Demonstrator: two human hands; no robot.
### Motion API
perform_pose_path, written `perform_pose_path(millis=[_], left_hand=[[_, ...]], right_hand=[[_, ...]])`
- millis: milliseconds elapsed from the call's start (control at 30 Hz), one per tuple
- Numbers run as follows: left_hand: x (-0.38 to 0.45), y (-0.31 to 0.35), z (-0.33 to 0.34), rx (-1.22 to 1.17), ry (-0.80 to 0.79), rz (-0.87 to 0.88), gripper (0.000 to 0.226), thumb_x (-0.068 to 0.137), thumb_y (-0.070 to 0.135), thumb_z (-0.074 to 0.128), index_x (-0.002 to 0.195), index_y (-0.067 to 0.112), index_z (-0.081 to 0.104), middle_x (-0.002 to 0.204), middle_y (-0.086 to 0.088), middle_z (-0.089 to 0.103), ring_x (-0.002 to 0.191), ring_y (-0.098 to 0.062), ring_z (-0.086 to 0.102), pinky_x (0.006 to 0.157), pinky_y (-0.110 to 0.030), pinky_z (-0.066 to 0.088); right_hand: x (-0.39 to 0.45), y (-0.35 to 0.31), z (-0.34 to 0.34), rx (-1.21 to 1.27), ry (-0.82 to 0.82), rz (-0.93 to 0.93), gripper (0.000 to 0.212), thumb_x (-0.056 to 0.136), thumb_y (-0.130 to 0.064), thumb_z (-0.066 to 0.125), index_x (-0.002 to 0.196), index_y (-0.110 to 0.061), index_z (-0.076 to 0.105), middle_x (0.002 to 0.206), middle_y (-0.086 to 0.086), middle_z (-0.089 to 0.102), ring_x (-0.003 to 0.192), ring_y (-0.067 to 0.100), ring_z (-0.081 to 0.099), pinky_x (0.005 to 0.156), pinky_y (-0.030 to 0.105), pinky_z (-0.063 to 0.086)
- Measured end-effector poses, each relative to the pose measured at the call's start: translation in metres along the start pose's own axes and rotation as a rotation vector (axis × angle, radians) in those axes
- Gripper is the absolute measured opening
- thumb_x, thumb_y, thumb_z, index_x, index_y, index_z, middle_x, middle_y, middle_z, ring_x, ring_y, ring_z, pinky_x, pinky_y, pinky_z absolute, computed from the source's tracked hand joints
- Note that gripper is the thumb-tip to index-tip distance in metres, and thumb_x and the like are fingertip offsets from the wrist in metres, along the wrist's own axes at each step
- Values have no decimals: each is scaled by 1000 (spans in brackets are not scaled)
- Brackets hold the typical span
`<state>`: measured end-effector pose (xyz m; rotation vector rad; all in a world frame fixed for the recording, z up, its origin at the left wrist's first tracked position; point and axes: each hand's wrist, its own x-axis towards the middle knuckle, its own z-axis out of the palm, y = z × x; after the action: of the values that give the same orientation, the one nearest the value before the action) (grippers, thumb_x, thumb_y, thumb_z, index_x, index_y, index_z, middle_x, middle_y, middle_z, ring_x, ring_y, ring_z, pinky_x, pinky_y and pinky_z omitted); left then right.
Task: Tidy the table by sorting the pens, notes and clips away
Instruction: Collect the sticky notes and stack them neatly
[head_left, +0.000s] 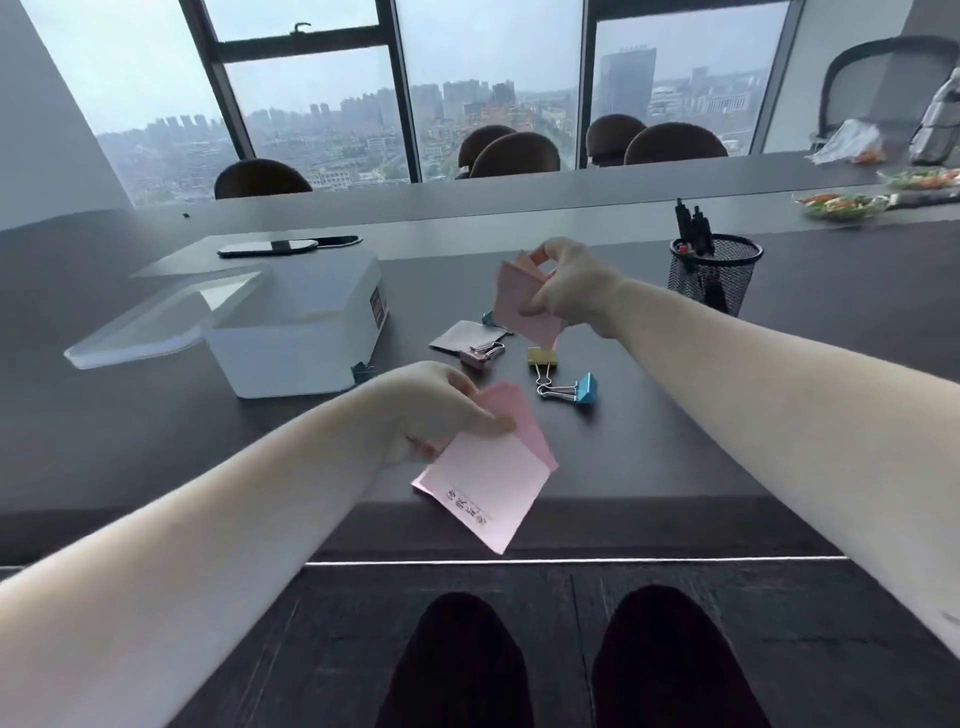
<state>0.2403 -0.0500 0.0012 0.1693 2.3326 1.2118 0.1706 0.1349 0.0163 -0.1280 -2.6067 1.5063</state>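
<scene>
My left hand (431, 410) grips a small stack of pink notes (488, 478) above the table's near edge; the top note bears handwriting. My right hand (571, 288) holds another bunch of pink notes (522, 306) up over the middle of the table. Below them lie binder clips: a pink one (480, 356), a yellow one (542, 358), a blue one (582, 388), and a teal one (488, 318) partly hidden by the notes. A grey note (465, 335) lies flat by the pink clip. Black pens (693, 226) stand in a black mesh cup (714, 275) at the right.
A white plastic box (301, 332) stands open at the left, its clear lid (156, 317) tipped aside. A phone (288, 247) lies behind it. Food trays (841, 205) and bags sit at the far right. Chairs line the far side.
</scene>
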Motion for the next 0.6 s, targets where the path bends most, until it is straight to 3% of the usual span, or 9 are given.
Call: perform_pose_path(millis=[67, 167, 300, 433, 533, 600], left_hand=[[-2, -5, 8, 93, 9, 8, 23, 74, 17, 79, 70, 13, 56, 74, -6, 66, 65, -22, 61, 58, -24, 45], [-3, -13, 13, 142, 49, 20, 24, 69, 21, 81, 72, 16, 58, 79, -8, 67, 71, -24, 64, 66, -31, 49], [-3, -26, 20, 361, 194, 75, 26, 67, 31, 76, 66, 24, 52, 101, -5, 59, 90, -28, 62, 65, -32, 54], [2, -28, 18, 337, 185, 78, 27, 69, 25, 76, 68, 23, 50, 82, -1, 54, 64, -20, 53, 53, -25, 45], [7, -26, 14, 295, 168, 69, 27, 69, 19, 77, 70, 20, 50, 83, -5, 58, 71, -26, 59, 62, -33, 50], [10, -24, 11, 288, 162, 62, 26, 70, 19, 77, 71, 19, 51, 83, -6, 60, 74, -27, 63, 62, -31, 52]], right_hand=[[-3, 0, 2, -2, -3, 9, 44, 75, 5, 68, 106, -20, 48, 82, 3, 54, 84, 29, 59, 52, 26, 49], [-6, -1, 2, 1, -6, 12, 49, 75, 5, 68, 117, -15, 51, 79, 2, 53, 84, 30, 60, 53, 27, 51], [-10, -4, 1, 4, -13, -1, 53, 76, 6, 67, 122, -13, 50, 97, 11, 57, 87, 29, 59, 55, 29, 51], [-11, -7, 4, -2, -28, 1, 51, 75, 4, 68, 118, -16, 50, 102, 11, 57, 86, 29, 60, 56, 28, 51], [-10, -9, 6, -7, -39, 3, 46, 75, 3, 69, 109, -20, 50, 101, 11, 58, 86, 29, 60, 56, 27, 50], [-10, -10, 7, -16, -52, 3, 47, 75, 3, 69, 115, -16, 51, 100, 11, 57, 84, 29, 59, 57, 28, 50]])
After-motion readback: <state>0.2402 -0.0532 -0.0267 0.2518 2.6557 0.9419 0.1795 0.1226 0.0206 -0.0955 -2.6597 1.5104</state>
